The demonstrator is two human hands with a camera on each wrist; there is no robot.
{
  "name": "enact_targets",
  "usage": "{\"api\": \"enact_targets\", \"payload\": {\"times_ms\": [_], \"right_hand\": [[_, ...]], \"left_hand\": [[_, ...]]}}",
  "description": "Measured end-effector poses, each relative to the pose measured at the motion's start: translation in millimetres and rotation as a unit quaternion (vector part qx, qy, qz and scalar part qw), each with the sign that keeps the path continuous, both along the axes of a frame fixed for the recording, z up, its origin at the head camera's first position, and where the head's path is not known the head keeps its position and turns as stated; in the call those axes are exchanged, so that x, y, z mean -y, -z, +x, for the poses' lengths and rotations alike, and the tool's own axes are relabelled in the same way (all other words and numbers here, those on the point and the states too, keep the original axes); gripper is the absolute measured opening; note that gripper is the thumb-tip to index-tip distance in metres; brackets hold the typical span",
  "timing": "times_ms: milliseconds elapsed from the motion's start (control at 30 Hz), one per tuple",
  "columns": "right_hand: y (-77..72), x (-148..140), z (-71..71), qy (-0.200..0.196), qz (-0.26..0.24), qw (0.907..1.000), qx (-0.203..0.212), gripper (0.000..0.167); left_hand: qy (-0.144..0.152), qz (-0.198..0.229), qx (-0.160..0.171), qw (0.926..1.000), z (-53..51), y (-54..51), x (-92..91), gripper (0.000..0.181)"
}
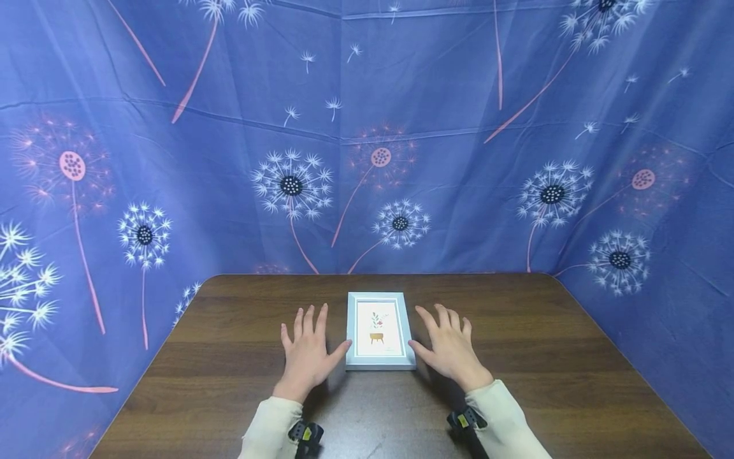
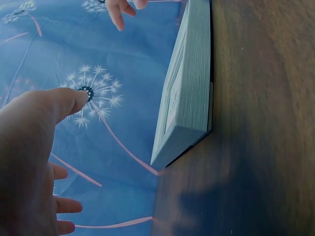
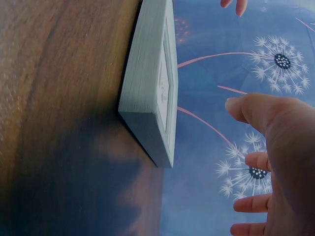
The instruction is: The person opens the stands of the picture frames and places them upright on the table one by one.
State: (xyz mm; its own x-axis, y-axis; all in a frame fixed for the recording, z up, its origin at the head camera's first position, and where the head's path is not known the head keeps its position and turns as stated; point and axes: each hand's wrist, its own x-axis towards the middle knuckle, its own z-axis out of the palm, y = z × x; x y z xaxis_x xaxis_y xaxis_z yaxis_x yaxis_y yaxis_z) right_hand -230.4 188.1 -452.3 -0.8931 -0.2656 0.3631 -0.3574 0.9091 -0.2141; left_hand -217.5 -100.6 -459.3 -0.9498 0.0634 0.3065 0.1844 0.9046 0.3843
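At lower centre of the head view, a pale blue picture frame [image 1: 380,331] is laid on a wooden table [image 1: 241,338]. Just left of it, the left hand [image 1: 309,352] is held with fingers spread; just right, the right hand [image 1: 450,346] likewise.

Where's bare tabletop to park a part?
Free: table left of the left hand, right of the right hand, and nearside of the framed picture, between the sleeves. Crowded: either side of the framed picture, where the hands hover.
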Motion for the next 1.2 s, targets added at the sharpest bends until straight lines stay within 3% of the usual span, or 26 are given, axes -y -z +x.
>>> {"api": "enact_targets", "payload": {"times_ms": [533,900,1200], "right_hand": [[7.7,5.6,-21.3,0.013,0.038,0.9983,0.043,0.062],[12.8,8.0,-31.0,0.034,0.047,0.9957,0.072,0.065],[18.8,9.7,-39.6,0.045,0.053,0.9915,0.110,0.064]], "left_hand": [[0.002,0.030,0.005,0.9995,-17.4,3.0,-25.0,0.078],[-0.023,-0.001,0.006,0.9997,-30.2,9.0,-43.1,0.070],[-0.037,-0.024,0.021,0.9988,-40.6,24.6,-46.9,0.064]]}}
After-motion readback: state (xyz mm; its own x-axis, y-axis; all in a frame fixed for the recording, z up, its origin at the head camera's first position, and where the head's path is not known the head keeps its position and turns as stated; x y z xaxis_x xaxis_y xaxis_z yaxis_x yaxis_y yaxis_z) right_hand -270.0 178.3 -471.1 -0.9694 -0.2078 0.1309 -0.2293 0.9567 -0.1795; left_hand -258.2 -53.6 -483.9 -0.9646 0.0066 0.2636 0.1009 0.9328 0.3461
